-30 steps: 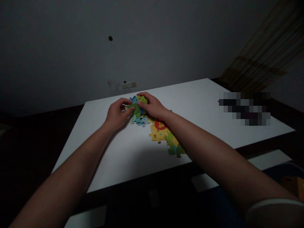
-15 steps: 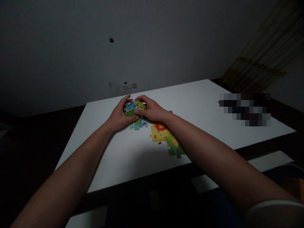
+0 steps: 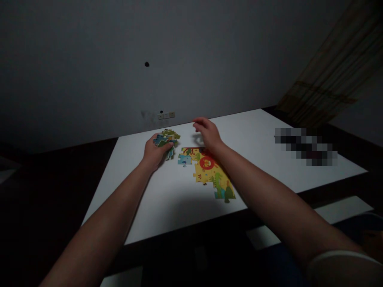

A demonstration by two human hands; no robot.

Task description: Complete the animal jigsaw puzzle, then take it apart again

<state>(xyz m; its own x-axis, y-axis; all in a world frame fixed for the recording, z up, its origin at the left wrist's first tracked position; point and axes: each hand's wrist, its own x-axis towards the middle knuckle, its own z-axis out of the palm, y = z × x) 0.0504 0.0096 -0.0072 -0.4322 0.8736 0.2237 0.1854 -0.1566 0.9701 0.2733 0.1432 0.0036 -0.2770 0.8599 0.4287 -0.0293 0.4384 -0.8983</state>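
Observation:
My left hand [image 3: 154, 152] is closed around a stack of jigsaw puzzle pieces [image 3: 166, 140] in blue and green, the thumb lying across the top. Right of it, my right hand [image 3: 210, 133] hovers above the table with its fingers slightly curled and apart, holding nothing I can see. Below that hand lies a joined puzzle section [image 3: 203, 171], yellow with a red-maned lion and a green crocodile. My right forearm hides part of its right side. A blue puzzle piece [image 3: 184, 159] lies at the section's left edge; whether it is joined I cannot tell.
The white table [image 3: 146, 215] stands close to a grey wall with a socket strip [image 3: 166, 115]. A pixelated dark patch [image 3: 306, 146] covers something at the table's right. A curtain [image 3: 323, 87] hangs beyond it. White stools or benches [image 3: 344, 209] show below the near edge.
My right hand has let go of the puzzle pieces and moved right. The left hand now holds the stack alone. More of the joined section and the blue piece is uncovered.

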